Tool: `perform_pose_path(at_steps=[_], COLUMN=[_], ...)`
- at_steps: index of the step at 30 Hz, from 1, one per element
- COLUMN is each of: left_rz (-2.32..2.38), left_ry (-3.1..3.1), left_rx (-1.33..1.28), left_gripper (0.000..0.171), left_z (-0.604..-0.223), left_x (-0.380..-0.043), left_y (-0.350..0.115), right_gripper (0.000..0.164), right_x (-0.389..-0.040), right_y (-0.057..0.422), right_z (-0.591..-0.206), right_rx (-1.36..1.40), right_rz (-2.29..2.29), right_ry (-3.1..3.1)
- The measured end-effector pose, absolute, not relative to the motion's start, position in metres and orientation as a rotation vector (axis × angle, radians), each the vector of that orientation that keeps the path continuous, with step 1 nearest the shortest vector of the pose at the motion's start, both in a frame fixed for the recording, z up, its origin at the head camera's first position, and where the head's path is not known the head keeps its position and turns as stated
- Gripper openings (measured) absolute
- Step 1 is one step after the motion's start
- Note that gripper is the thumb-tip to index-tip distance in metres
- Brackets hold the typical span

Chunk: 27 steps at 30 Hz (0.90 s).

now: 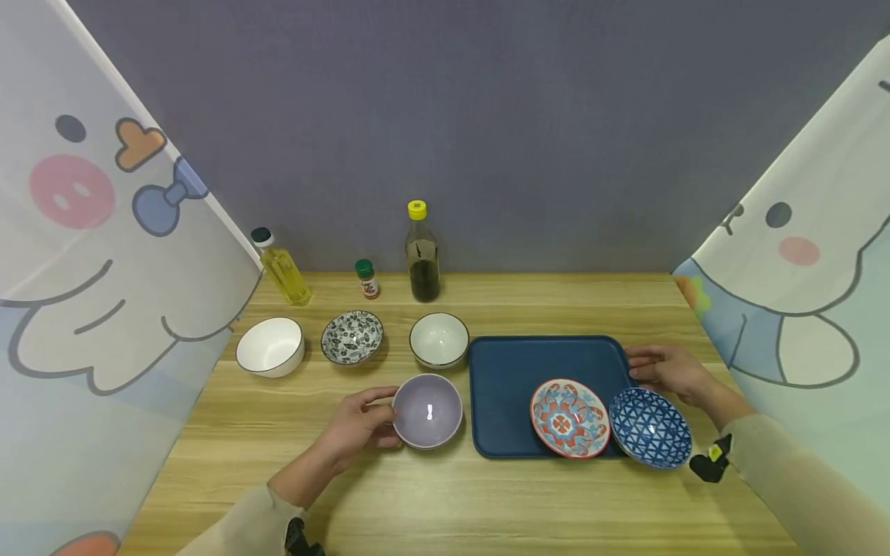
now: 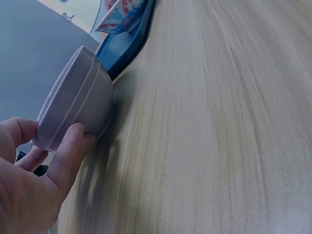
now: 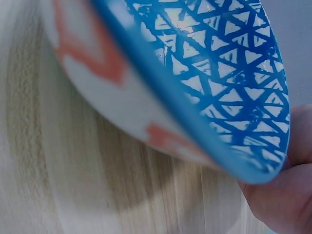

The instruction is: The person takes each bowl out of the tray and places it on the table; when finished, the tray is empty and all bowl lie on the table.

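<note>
The left hand (image 1: 361, 423) pinches the left side of a lavender bowl (image 1: 427, 413), thumb at the rim and fingers against its outer wall. In the left wrist view the lavender bowl (image 2: 80, 95) is tilted. The right hand (image 1: 670, 374) is at the right edge of a dark blue tray (image 1: 542, 351), its fingers slightly parted. Just below that hand is a bowl with blue-and-white triangles (image 1: 650, 428), overlapping the tray's near right corner. Part of the right hand is hidden behind this bowl's rim (image 3: 229, 97). A red-and-blue floral bowl (image 1: 570, 418) sits on the tray.
Behind the left hand are a white bowl (image 1: 271, 347), a black floral bowl (image 1: 351, 338) and a white dark-rimmed bowl (image 1: 439, 340). Farther back stand an oil bottle (image 1: 287, 272), a green-capped spice jar (image 1: 368, 282) and a yellow-capped dark bottle (image 1: 423, 262).
</note>
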<state>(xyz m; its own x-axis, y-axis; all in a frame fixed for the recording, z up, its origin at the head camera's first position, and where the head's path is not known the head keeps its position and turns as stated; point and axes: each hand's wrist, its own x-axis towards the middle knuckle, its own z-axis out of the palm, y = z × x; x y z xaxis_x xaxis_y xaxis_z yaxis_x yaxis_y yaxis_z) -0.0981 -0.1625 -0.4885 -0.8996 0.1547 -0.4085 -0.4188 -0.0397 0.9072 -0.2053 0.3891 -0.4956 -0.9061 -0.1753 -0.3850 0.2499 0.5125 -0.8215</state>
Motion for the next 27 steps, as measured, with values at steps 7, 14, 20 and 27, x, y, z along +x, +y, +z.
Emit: perform_pose_path(at_steps=[7, 14, 20, 27], left_rz=[1.991, 1.997, 2.006, 1.998], left_ry=[1.834, 1.797, 1.735, 1.701], left_rx=[-0.24, -0.206, -0.147, -0.091], left_gripper=[0.058, 0.059, 0.063, 0.069], left_z=[-0.4887, -0.4915, -0.4918, -0.4898], left_x=[-0.0969, -0.0952, -0.0928, -0.0913], left_y=[-0.1604, -0.1563, -0.1548, -0.1567], right_gripper=[0.054, 0.055, 0.054, 0.053], right_x=[-0.2052, -0.2055, -0.2049, -0.2044], right_y=[0.3892, 0.3908, 0.3912, 0.3913], right_z=[-0.4943, -0.4961, -0.4957, -0.4942], right_rx=[0.062, 0.064, 0.05, 0.067], right_rz=[-1.378, -1.405, -1.407, -1.421], right_ry=[2.327, 2.301, 2.303, 2.29])
